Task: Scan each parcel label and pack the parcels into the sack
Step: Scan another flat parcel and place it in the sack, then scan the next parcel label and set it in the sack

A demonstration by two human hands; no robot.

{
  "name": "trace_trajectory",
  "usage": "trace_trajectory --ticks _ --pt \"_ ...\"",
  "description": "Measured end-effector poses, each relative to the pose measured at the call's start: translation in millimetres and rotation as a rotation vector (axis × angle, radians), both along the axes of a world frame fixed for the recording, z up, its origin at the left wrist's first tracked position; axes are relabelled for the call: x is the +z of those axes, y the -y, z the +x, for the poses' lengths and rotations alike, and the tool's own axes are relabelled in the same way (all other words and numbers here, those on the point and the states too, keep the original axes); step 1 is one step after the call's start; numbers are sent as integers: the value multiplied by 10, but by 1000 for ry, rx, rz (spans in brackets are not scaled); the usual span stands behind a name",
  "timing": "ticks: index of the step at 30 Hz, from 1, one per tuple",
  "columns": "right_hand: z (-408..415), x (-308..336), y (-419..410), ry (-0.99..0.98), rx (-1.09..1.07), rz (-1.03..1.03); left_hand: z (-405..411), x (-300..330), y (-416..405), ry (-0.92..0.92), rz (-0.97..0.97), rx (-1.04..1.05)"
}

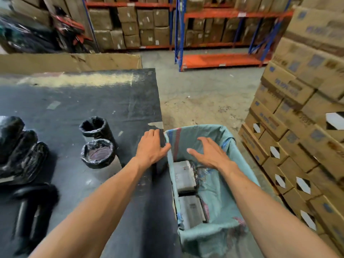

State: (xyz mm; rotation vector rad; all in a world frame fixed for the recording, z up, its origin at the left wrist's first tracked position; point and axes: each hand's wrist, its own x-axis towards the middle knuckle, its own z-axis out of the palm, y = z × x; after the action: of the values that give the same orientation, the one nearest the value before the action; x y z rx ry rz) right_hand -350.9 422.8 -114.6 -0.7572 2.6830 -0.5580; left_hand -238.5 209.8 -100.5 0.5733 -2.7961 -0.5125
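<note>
Left hand: the left hand (151,147) lies flat on the right edge of the bench (104,101), fingers (151,133) straight and holding nothing, thumb reaching toward the rim of the sack.
Right hand: the right hand (210,152) hovers over the mouth of the sack (214,237), fingers (205,141) spread and relaxed, empty.
Sack: green woven, hanging open just beside the bench edge, its near rim close under the forearms.
Packed parcels: two grey wrapped parcels (186,176) lie in the sack, one behind the other, long sides running away from the person; each shows a white label, too blurred to read.
Waiting parcels: two black-wrapped rolls (96,144) stand upright on the bench, to the left of the left hand and near it; more black bundles (20,146) lie further left, well apart from both hands.
Key relation: the next parcel lies to the left of both hands, so the left hand is plainly the nearer.
Likely next move: a reach leftward across the bench for the nearest upright roll.
Scanner: none in view.
</note>
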Motion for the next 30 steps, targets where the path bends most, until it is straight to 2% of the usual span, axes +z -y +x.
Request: trace_trajectory --ticks 3,9,15,23,27,30 --pt "159 405 222 -78 -23 -52 128 465 277 -65 -49 -52" --pt "588 1209 960 -257 29 -169 597 1305 981 -253 -87 -3" --pt "1380 1624 1996 -333 193 -266 1502 1516 2050 -300 -131 178" --pt "2508 1421 3219 -270 446 -213 2772 1309 3137 -148 -131 456" --pt "2926 1103 3540 -181 504 -64 3137 1122 3423 -60 -109 558" --pt "3154 823 3630 -82 470 28 3259 1004 3556 -36 -12 600"
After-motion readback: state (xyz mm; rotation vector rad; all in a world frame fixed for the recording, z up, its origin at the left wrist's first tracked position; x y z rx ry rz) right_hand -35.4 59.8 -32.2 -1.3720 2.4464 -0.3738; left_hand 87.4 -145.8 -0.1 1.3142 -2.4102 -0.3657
